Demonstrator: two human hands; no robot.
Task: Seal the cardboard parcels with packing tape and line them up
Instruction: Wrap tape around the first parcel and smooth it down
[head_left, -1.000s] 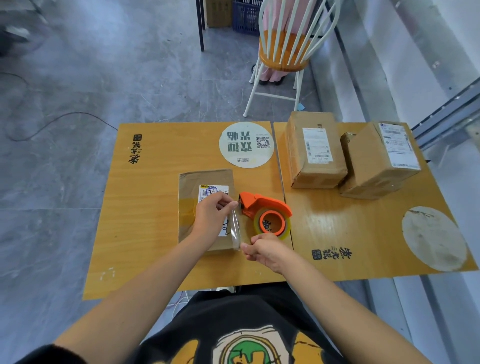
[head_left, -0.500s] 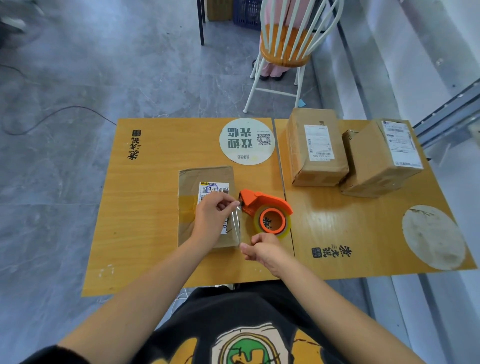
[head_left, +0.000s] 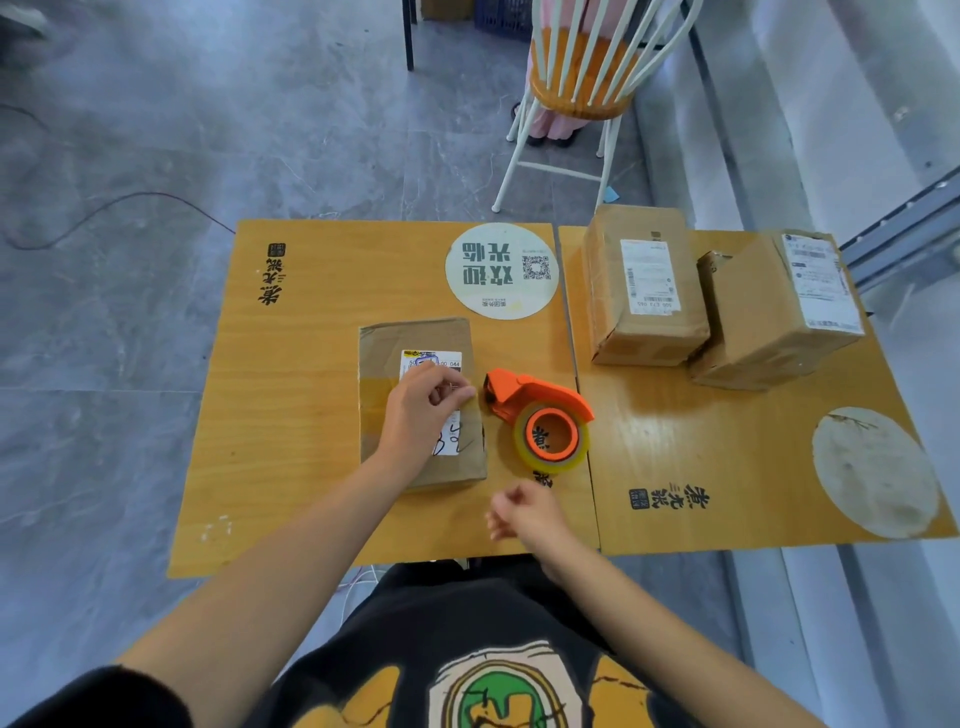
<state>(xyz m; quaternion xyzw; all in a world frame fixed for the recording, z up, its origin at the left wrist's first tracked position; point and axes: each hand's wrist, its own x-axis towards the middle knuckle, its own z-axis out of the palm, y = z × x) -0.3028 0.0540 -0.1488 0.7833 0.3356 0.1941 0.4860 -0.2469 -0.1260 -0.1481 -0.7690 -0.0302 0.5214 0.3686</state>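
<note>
Left hand (head_left: 423, 415) pinches the flat parcel (head_left: 415, 338) at its 3 o'clock edge. Right hand (head_left: 524, 514), loosely curled, empty, hovers at the tape dispenser's (head_left: 540, 415) 6 o'clock.

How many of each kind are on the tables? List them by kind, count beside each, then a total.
Parcels: 3
Tape dispenser: 1
Round stickers: 2
Total: 6
</note>
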